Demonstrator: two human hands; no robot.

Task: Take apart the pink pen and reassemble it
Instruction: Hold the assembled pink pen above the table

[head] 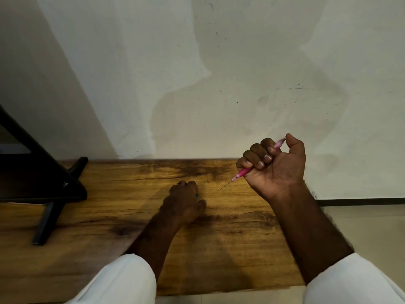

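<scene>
Right hand (274, 163) fisted round pink pen (242, 172), thin tip bared for stripping; left hand (184, 200) curled on table (109, 194), pinching something small and teal.

pen (243, 172): pink | table (219, 249): brown woodgrain; stand (43, 172): black; sleeves (122, 284): white; wall (241, 73): off-white
</scene>
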